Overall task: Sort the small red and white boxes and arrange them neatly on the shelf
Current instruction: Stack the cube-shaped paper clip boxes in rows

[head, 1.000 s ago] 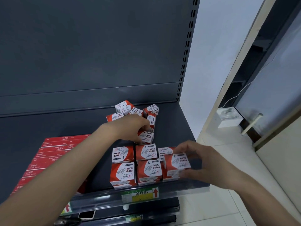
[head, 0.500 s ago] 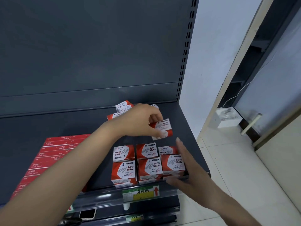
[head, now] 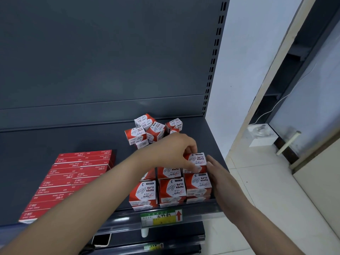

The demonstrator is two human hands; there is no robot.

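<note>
Starting at the left fingers [head: 190,150], we see them curled over the top of a small red and white box [head: 197,160], with the thumb on its near face, so the left hand [head: 173,153] grips that box from above. The box is level, its "PAPER CLIPS" label up, and it sits directly over the right end of the back row [head: 169,172]. We cannot tell whether it already rests on the box beneath. Just to its right, the right fingers [head: 211,162] are straight and together. The right hand [head: 220,181] holds nothing and lies flat along the right side of the stack, beside the held box and the front row [head: 172,188]. We cannot tell how firmly it presses. The front row is three boxes side by side at the lip of the shelf [head: 55,140], labels up, and seems to stand two high. The back row touches it from behind, and its left box is mostly hidden by the left forearm. Farther back, near the rear panel, a loose pile [head: 147,131] of the same boxes lies tumbled at odd angles, well apart from the rows. To the left, flat red packs [head: 73,179] lie in overlapping rows down to the shelf's front edge. A green and yellow tag [head: 161,217] with a red arrow is fixed to the rail under the front row. Right of the shelf stands a pale wall [head: 239,70], and a white carton [head: 261,137] sits on the tiled floor [head: 266,190].
</note>
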